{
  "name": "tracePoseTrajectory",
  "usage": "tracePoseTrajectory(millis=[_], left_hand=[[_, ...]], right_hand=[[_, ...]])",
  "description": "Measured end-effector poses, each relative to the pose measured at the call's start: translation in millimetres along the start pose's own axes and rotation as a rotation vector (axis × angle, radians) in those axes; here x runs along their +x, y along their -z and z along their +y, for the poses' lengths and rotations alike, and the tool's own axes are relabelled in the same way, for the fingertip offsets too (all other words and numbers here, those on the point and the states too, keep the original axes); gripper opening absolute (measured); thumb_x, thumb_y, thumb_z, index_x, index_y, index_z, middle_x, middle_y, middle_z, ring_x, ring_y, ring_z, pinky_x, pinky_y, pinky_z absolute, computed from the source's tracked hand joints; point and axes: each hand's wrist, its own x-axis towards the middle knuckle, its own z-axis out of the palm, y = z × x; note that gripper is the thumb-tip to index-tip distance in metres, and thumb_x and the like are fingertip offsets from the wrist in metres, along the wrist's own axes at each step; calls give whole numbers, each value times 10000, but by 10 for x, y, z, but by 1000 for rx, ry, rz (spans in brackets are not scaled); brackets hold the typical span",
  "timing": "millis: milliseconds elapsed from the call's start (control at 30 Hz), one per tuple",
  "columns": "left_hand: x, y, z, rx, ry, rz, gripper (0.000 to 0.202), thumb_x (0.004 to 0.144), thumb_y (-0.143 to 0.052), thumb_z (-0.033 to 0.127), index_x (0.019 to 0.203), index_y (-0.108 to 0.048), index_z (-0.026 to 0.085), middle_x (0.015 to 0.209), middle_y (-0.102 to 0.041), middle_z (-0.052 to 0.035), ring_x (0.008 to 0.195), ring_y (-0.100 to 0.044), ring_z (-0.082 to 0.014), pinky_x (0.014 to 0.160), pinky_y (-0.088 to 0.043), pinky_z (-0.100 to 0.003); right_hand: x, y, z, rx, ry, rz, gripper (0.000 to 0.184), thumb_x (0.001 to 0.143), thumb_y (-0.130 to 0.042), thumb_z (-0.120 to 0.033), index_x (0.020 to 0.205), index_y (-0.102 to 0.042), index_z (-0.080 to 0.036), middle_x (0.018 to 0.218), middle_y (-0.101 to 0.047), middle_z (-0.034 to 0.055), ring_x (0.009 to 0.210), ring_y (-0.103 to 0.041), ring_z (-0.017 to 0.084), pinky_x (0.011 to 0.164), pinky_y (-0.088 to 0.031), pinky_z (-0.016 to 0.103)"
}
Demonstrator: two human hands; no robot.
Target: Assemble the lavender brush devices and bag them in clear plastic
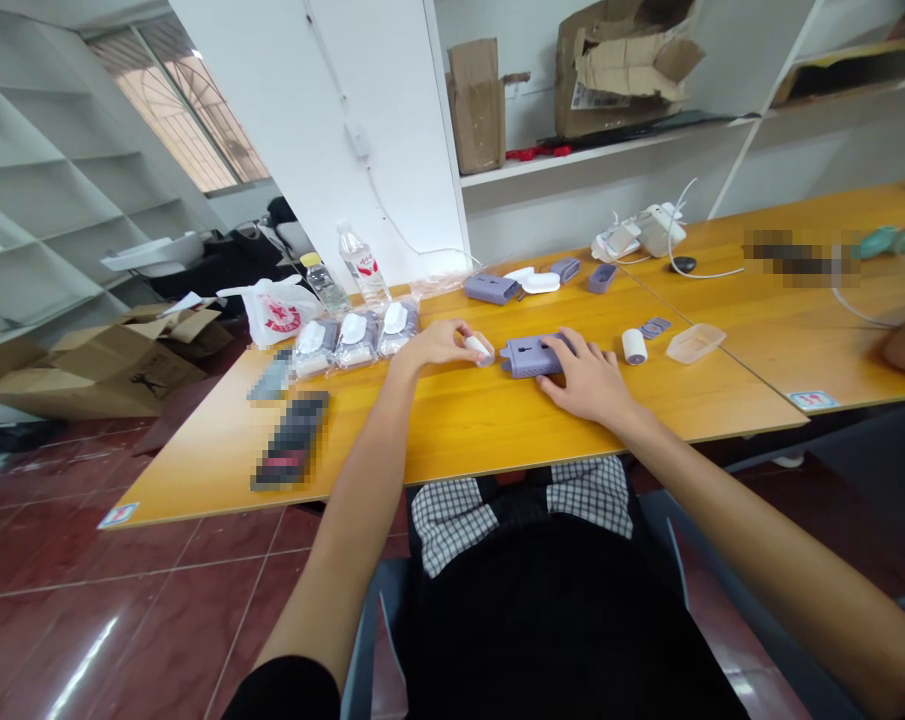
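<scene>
A wooden table [452, 430] fills the middle of a room with red-tiled floor [159, 640], white shelves [647, 165] along the wall and a barred window [189, 100] at left. Seated there, a person works two-handed: the left hand [438, 345] pinches a small white roll [478, 346] with a purple end, fingers closed around it, just left of a purple box [527, 358] lying on the table. The right hand [591, 380] rests its half-bent fingers and thumb around the box's right end — hiding that part from view.

Behind the box lie a second purple case [492, 289] and a white oval piece [540, 282]. A white cylinder [634, 346] stands beside the right hand, near a clear tray [696, 343]. Three wrapped packs [357, 338], two bottles [363, 265] and a plastic bag [276, 310] crowd the left — chargers [654, 232] sit at the right rear.
</scene>
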Motion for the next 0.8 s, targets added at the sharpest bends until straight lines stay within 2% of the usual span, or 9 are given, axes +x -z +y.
tracePoseTrajectory(millis=[133, 400, 567, 667, 800], left_hand=[[-17, -24, 79, -98, -42, -27, 617, 661, -953, 458, 1141, -682, 182, 1110, -803, -102, 1012, -766, -276, 884, -588, -376], [-7, -94, 138, -86, -185, 104, 667, 638, -972, 352, 1188, -631, 193, 1317, -714, -121, 1216, -702, -308, 999, -575, -425], [46, -168, 146, -27, -257, 205, 645, 651, -949, 290, 1181, -591, 211, 1317, -671, -106, 1204, -678, -306, 1028, -549, -442], [59, -203, 189, 31, -333, 269, 566, 675, -922, 240, 1119, -572, 221, 1300, -653, -101, 1211, -648, -308, 1046, -535, -449], [61, -287, 269, 89, -421, 313, 312, 780, -824, 191, 946, -562, 223, 1315, -619, -111, 1256, -621, -299, 1130, -490, -449]], right_hand=[[-1, -3, 0, -3, -4, -7, 666, 981, -555, -513, 1588, -515, -242, 1733, -432, 169, 1361, -571, 486, 1064, -470, 679], [0, -1, 7, -7, 3, -7, 668, 980, -554, -514, 1591, -509, -248, 1729, -431, 173, 1352, -572, 486, 1048, -476, 674], [-3, 14, -5, -12, 0, -13, 677, 987, -546, -526, 1599, -504, -240, 1732, -436, 166, 1362, -570, 483, 1068, -469, 665], [-7, 17, -11, -13, -1, -11, 675, 989, -542, -526, 1597, -503, -236, 1731, -432, 169, 1365, -568, 483, 1070, -468, 666], [-9, 11, -9, -6, 1, -5, 664, 982, -550, -518, 1587, -515, -247, 1722, -440, 169, 1350, -573, 485, 1050, -478, 670]])
